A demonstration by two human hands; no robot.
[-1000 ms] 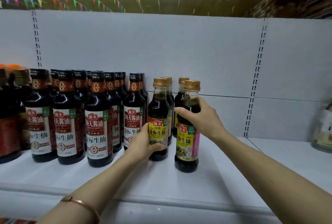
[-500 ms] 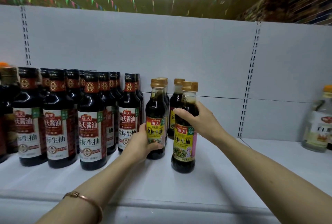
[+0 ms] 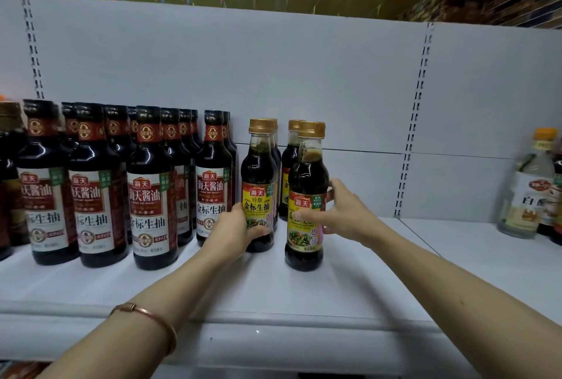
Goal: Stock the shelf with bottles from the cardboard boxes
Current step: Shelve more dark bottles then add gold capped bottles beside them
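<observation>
Two small gold-capped soy sauce bottles with yellow labels stand at the front of the white shelf (image 3: pixel 319 296). My left hand (image 3: pixel 232 231) grips the left bottle (image 3: pixel 259 165) low on its label. My right hand (image 3: pixel 340 211) holds the right bottle (image 3: pixel 307 171) around its label, thumb across the front. Both bottles stand upright on the shelf. More gold-capped bottles (image 3: pixel 292 147) stand directly behind them. No cardboard box is in view.
Rows of larger dark soy sauce bottles (image 3: pixel 152 196) with black caps fill the shelf to the left. A clear vinegar bottle (image 3: pixel 529 190) with an orange cap stands at the far right. A white back panel (image 3: pixel 304 74) rises behind the bottles.
My right hand slid from the right bottle's shoulder down to its label. The view shifted a little to the left and down. Both bottles stay standing on the shelf.
</observation>
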